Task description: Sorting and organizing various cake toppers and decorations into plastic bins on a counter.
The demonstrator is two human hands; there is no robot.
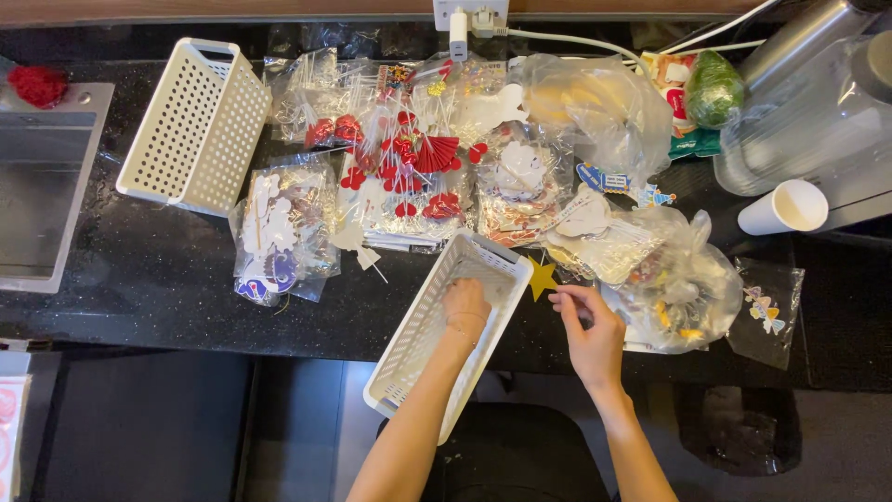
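Black speckled desk (167, 279), seen from above, crowded with craft packets. Wall socket (469, 14) at top centre, white cable (576, 39) running right.

Left hand (466, 305) inside white perforated basket (409, 358), fingers curled loosely, knuckles up; whether anything is gripped cannot be told. Basket lying at a slant, near end overhanging desk edge, far end touching the packet pile.

Right hand (591, 333) just right of basket, on desk, fingertips pinched together at upper left; what they pinch, if anything, too small to tell. Gold star (542, 277) flat on desk between basket corner and right fingertips, just beside both.

Second basket (200, 125), same kind, upper left, tipped on its side, well apart from hands.

Centre pile: clear bags of red toppers (409, 163) on sticks, red hearts and fans among them. Bag of white cut-outs (279, 232) left of pile. More white cut-outs (595, 232) in clear bags right of pile, near right hand. Crumpled clear bag (692, 288) with small yellow pieces just right of right hand. Small flat packet (769, 311) with pastel shapes at far right.

White paper cup (788, 208) on its side, upper right. Green wrapped item (714, 88) above it. Metal tray (42, 186) at far left, red pompom (37, 84) at its top corner.
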